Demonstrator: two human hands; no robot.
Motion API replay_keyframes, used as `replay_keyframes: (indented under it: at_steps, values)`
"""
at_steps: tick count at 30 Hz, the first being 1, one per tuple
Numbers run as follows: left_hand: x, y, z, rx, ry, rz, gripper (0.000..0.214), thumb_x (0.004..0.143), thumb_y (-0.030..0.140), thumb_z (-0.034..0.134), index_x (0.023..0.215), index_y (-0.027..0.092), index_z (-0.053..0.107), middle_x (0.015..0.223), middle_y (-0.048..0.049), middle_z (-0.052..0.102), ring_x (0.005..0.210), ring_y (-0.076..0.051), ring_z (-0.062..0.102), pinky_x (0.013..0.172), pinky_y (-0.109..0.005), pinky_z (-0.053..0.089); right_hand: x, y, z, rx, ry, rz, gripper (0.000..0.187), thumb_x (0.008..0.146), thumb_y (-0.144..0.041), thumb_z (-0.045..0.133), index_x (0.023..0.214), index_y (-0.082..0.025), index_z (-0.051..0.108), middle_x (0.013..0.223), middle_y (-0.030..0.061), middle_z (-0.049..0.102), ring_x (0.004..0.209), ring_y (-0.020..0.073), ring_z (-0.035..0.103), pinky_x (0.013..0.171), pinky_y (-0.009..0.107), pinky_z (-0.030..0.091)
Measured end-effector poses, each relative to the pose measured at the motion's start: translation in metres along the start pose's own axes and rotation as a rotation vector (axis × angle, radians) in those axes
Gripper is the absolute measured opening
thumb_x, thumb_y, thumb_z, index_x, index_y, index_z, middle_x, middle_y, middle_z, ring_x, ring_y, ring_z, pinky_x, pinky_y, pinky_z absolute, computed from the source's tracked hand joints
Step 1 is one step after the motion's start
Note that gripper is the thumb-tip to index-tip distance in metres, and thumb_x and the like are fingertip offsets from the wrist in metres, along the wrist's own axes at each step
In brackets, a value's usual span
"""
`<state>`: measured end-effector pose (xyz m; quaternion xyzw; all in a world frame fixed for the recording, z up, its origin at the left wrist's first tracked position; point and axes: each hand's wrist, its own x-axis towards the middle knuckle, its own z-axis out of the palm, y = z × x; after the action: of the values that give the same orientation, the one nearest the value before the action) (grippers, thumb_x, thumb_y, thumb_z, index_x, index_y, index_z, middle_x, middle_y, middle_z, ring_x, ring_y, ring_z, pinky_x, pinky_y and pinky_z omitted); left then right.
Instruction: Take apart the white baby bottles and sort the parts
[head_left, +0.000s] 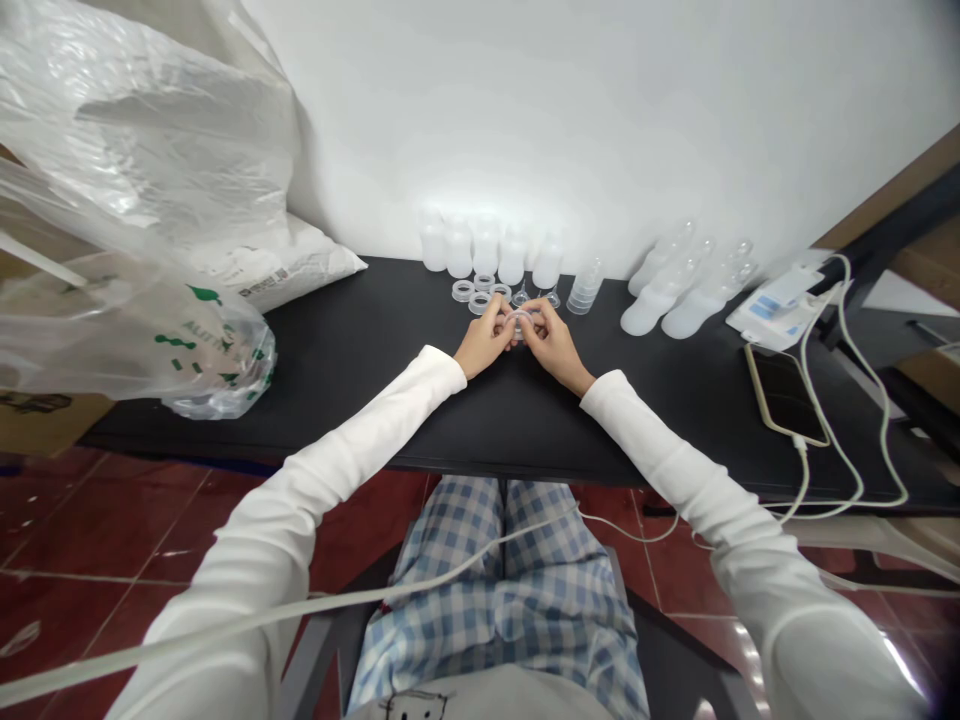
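My left hand (484, 338) and my right hand (551, 345) meet at the middle of the black table (360, 340), with their fingertips pinching a small clear plastic ring (517, 320) between them. Its exact shape is partly hidden by my fingers. Just beyond my hands lie several translucent plastic collar rings (471, 292). Behind them, a row of frosted plastic bottles (485, 247) stands upright against the wall. A stack of clear plastic cups (583, 287) sits just beyond my right hand.
On the left, a large clear plastic bag (127, 200) rests against a white sack (300, 270). Several frosted bottles (664, 285) lie tilted at the right. Further right are a smartphone (784, 395) with a white charging cable (847, 440) and white packets (776, 305).
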<state>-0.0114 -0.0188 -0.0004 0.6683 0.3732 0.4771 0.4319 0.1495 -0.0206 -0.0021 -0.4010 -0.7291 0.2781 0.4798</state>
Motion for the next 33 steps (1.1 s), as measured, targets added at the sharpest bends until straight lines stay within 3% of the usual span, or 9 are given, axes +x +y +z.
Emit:
replay_keyframes:
  at_steps: [7,15,23,33]
  values:
    - [-0.002,0.004,0.001,0.094,0.035,-0.004,0.017,0.092,0.027,0.066,0.089,0.025,0.050,0.060,0.0058,0.061,0.059,-0.016,0.064,0.074,-0.029,0.051,-0.001,-0.005,0.002,-0.047,0.015,0.023,0.031,0.097,-0.057,0.054,0.093,-0.026,0.049,0.060,-0.0072,0.052,0.054,0.0136,0.050,0.060,0.029,0.041]
    - [0.002,-0.006,-0.001,0.005,-0.054,0.025,0.029,0.096,0.049,0.060,0.099,0.025,0.045,0.072,0.0026,0.066,0.061,-0.014,0.065,0.067,-0.029,0.052,-0.001,0.000,0.001,0.116,-0.004,0.066,0.044,0.093,-0.066,0.057,0.104,-0.023,0.055,0.071,-0.0034,0.062,0.059,0.0125,0.054,0.061,0.027,0.044]
    - [0.001,-0.007,-0.003,0.213,-0.013,0.163,0.027,0.100,0.046,0.054,0.092,0.024,0.040,0.067,0.0045,0.062,0.060,-0.014,0.065,0.063,-0.027,0.049,-0.002,-0.001,-0.002,-0.078,0.038,0.014,0.038,0.096,-0.060,0.059,0.095,-0.022,0.064,0.065,-0.0043,0.055,0.057,0.0110,0.043,0.058,0.027,0.035]
    - [0.002,-0.014,-0.004,0.102,-0.028,0.111,0.031,0.095,0.042,0.063,0.099,0.024,0.038,0.075,0.0034,0.065,0.064,-0.014,0.066,0.066,-0.028,0.052,0.000,0.007,-0.002,0.056,-0.061,-0.019,0.045,0.095,-0.067,0.057,0.107,-0.023,0.060,0.091,0.0027,0.069,0.071,0.0155,0.059,0.068,0.031,0.050]
